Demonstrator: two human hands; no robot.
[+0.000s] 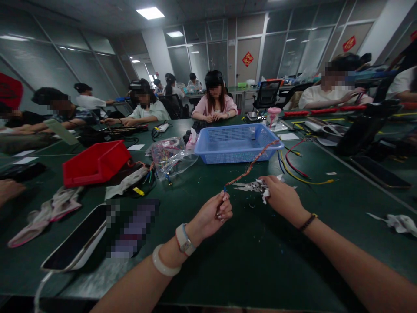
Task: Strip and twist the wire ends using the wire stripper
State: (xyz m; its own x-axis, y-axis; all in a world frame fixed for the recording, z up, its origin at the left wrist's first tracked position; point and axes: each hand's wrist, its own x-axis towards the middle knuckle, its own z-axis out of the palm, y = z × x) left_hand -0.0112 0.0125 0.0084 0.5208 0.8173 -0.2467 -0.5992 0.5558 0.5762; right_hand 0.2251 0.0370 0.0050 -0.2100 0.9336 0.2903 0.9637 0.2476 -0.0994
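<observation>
Fingers pinched together, my left hand (211, 217) holds the blue end of a braided copper-coloured wire (249, 168). The braid rises away to the right, and its far end lies over the front right rim of the blue basket (234, 157). To the right, my right hand (284, 199) is low at the table, its fingers curled over a crumpled white, paper-like scrap (252, 187). Pieces of the scrap stick out around the fingertips, which are partly hidden. A few tiny blue and white bits lie on the green tabletop near both hands.
Left of the basket are a clear bag of wires (171, 158) and a red bin (96, 164). Nearer lie a phone-like device (78, 239) and gloves (48, 215). Coloured cables (301, 174) and another white scrap (402, 224) lie rightward. Several people sit around the tables.
</observation>
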